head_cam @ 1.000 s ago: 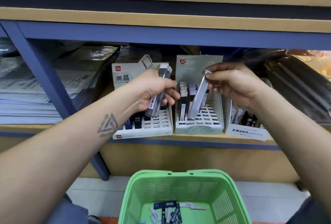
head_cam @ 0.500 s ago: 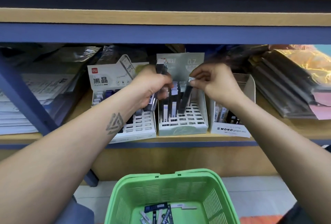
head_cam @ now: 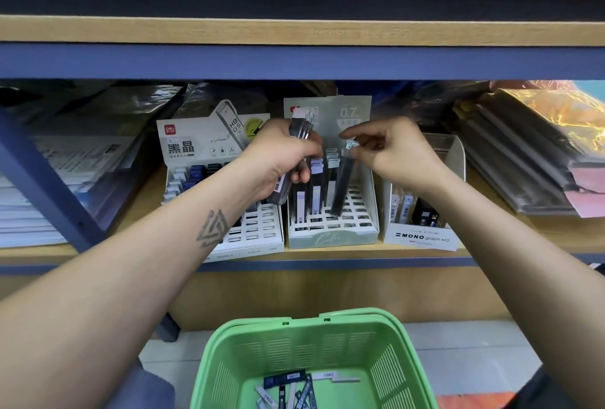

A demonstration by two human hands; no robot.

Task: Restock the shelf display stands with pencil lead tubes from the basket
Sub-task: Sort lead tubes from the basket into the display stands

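My left hand [head_cam: 281, 155] grips a bundle of pencil lead tubes [head_cam: 301, 124], upright, in front of the white Deli display stand [head_cam: 262, 238]. My right hand [head_cam: 393, 150] pinches the top of a single dark tube [head_cam: 342, 186], whose lower end stands in the slotted grid of the pale green 0.7 display stand [head_cam: 330, 238]. Several tubes stand in that stand's back rows. Below, a green basket [head_cam: 389, 336] holds several loose tubes [head_cam: 291, 389].
A white Mono graph box [head_cam: 422, 238] with a few packs stands right of the green stand. Stacked paper lies at the left and plastic-wrapped folders [head_cam: 523, 160] at the right of the shelf. A blue shelf post [head_cam: 49, 192] slants at the left.
My right hand has lowered the single tube from tilted in the air into the green stand's grid. The left hand kept its bundle. The view has shifted, so the stands sit further left.
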